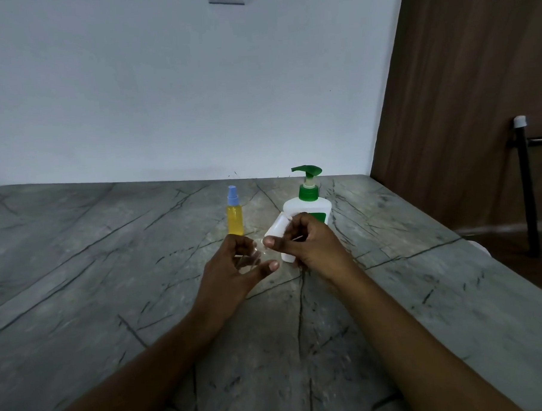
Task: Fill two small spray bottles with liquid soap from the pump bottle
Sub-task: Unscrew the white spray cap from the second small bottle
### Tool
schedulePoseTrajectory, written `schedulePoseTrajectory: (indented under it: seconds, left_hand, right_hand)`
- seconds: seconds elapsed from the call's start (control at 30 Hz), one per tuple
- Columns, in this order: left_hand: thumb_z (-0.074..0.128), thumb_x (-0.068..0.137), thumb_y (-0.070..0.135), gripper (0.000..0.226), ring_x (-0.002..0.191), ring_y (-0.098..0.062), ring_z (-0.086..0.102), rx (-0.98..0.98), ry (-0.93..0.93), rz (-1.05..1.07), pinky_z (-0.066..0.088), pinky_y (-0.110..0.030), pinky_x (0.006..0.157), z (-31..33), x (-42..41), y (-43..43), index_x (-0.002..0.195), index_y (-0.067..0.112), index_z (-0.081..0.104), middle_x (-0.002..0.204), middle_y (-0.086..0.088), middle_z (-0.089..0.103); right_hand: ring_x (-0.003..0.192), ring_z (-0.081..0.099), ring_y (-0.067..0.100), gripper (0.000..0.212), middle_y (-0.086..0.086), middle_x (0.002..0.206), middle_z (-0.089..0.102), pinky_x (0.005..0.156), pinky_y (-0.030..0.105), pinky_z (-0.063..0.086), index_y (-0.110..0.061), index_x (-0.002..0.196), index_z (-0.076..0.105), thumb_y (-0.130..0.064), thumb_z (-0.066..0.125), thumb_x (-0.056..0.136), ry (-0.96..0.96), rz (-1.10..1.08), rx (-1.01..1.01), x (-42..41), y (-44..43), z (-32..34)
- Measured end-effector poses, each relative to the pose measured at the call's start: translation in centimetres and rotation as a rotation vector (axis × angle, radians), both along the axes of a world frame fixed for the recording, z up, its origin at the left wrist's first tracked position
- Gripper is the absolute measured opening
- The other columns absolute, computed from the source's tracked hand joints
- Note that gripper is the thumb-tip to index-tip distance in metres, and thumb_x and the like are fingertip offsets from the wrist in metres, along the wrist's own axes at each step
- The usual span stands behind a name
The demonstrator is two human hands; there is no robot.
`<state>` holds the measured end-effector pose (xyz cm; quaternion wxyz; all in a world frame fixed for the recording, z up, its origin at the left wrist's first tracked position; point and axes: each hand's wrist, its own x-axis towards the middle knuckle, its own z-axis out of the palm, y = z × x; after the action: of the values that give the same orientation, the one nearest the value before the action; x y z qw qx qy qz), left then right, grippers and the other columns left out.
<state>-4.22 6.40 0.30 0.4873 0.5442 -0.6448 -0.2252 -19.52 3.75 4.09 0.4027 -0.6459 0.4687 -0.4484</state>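
Both forearms reach from the near edge over the grey table (111,274). Our left hand (238,262) curls its fingers around something clear, perhaps a small clear bottle (250,256); the blur hides its shape. Our right hand (309,247), just beside it, grips a tilted white piece (277,231) between thumb and fingers. Behind stand the yellow-filled spray bottle (235,221) and the pump bottle (307,205). We judge the second bottle is being opened — next its neck must go under the pump spout.
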Motion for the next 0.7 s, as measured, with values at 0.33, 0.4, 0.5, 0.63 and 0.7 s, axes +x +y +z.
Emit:
schedulePoseTrajectory:
  seconds: [0.33,0.4,0.5,0.63,0.7]
  left_hand:
    - [0.076,0.069,0.039,0.042,0.084,0.007,0.059,0.004,0.014,0.014,0.042,-0.008,0.065,-0.3,0.0,-0.1,0.1,0.026,0.052,0.093,0.014,0.061]
    - [0.075,0.069,0.039,0.041,0.085,0.007,0.058,0.001,0.004,0.015,0.041,-0.008,0.064,-0.3,0.0,0.0,0.1,0.026,0.052,0.094,0.015,0.06]
    - [0.075,0.069,0.039,0.037,0.081,0.012,0.055,-0.009,-0.005,0.019,0.039,-0.005,0.062,-0.1,0.0,0.0,0.093,0.034,0.048,0.09,0.019,0.058]
    - [0.076,0.069,0.039,0.041,0.085,0.01,0.056,-0.003,-0.01,0.0,0.041,-0.008,0.066,0.0,-0.2,0.0,0.098,0.029,0.049,0.092,0.018,0.058]
    - [0.076,0.069,0.039,0.042,0.085,0.009,0.057,-0.002,-0.006,0.007,0.041,-0.008,0.066,0.0,-0.2,-0.1,0.099,0.027,0.05,0.092,0.018,0.059]
  right_hand:
    - [0.099,0.065,0.011,0.05,-0.003,0.11,0.069,0.076,0.025,0.054,-0.024,0.118,0.056,0.004,0.07,0.079,-0.245,0.284,0.172,-0.8,-0.6,-0.5]
    - [0.096,0.064,0.011,0.05,-0.004,0.11,0.066,0.071,0.027,0.052,-0.023,0.119,0.054,-0.01,0.076,0.076,-0.176,0.226,0.141,-0.6,-0.7,-0.6]
    - [0.074,0.056,0.007,0.033,-0.007,0.085,0.059,0.057,0.022,0.044,-0.022,0.093,0.056,-0.028,0.081,0.072,-0.073,0.068,0.02,0.1,-0.4,-0.7]
    - [0.069,0.054,0.007,0.031,-0.004,0.079,0.057,0.051,0.015,0.044,-0.018,0.089,0.055,-0.024,0.081,0.073,-0.071,0.013,-0.018,0.3,-0.5,-0.8]
    - [0.073,0.057,0.009,0.029,-0.001,0.085,0.062,0.051,0.014,0.045,-0.013,0.096,0.06,-0.016,0.079,0.075,-0.1,0.041,0.008,0.2,-0.6,-0.8]
